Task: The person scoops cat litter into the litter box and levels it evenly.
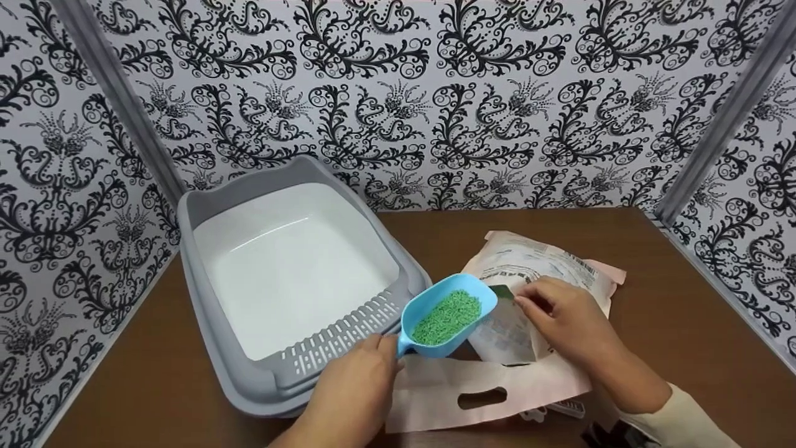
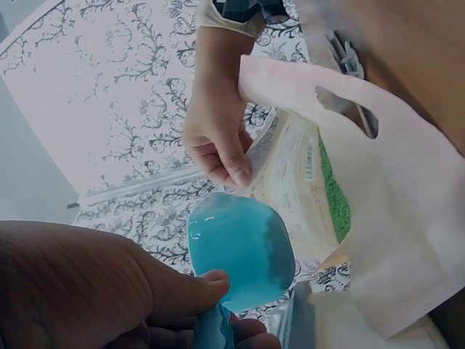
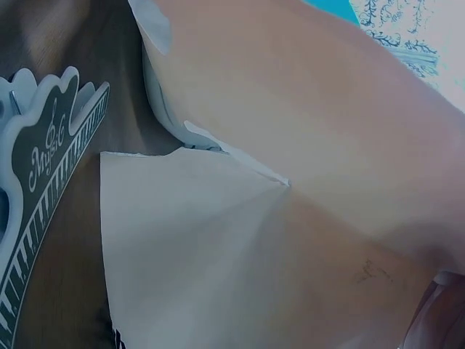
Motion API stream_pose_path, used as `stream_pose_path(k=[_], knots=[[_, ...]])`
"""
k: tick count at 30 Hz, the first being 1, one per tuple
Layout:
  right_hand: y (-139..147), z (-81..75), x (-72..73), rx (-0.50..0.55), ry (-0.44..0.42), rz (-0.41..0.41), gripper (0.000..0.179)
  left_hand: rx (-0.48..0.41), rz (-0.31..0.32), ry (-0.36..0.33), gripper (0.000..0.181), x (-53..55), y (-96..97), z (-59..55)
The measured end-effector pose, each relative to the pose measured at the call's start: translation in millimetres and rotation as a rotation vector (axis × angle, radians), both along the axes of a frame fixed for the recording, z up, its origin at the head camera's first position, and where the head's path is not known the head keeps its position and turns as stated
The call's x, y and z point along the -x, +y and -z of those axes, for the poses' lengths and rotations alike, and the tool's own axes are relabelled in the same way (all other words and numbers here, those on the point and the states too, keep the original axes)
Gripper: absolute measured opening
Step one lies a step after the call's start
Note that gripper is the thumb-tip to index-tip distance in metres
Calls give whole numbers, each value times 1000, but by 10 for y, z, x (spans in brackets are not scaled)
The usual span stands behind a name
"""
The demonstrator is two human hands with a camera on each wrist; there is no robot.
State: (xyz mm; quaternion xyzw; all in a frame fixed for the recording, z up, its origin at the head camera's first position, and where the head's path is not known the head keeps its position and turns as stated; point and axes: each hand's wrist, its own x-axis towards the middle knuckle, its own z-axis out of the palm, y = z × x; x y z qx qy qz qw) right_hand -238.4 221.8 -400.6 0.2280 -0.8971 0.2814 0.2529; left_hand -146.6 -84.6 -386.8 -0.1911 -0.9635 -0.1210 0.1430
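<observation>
A blue scoop [image 1: 485, 300] carries a heap of green pellets [image 1: 448, 318]. My left hand [image 1: 357, 389] grips its handle, with the thumb lying along it in the left wrist view. To the right lies a pale pink bag [image 1: 528, 255], its mouth open and its handle flap [image 1: 435, 386] spread towards me. My right hand [image 1: 572, 320] pinches the edge of the bag's mouth between thumb and fingers. The scoop is held right beside that opening. In the left wrist view, more green pellets [image 2: 336, 203] show inside the bag.
A grey and white litter box [image 1: 298, 261] with a slotted front step stands on the left of the brown table [image 1: 678, 323]. Patterned panels [image 1: 398, 93] surround the table. Partly under the flap lies a piano-key shaped item [image 3: 47, 167] marked "Music".
</observation>
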Motion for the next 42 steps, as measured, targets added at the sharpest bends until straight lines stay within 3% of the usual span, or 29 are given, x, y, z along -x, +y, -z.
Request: stream_pose_path(k=[19, 28, 36, 42], knots=[[7, 3, -11, 4, -10, -5, 17, -65, -49, 72, 17, 52, -137, -52], [1, -2, 1, -3, 8, -12, 14, -75, -82, -8, 21, 78, -211, -111], [8, -11, 1, -8, -15, -6, 15, -99, -136, -18, 27, 116, -286, -129], [7, -7, -6, -19, -46, 0, 12, -98, -179, -40, 22, 143, -417, -129]])
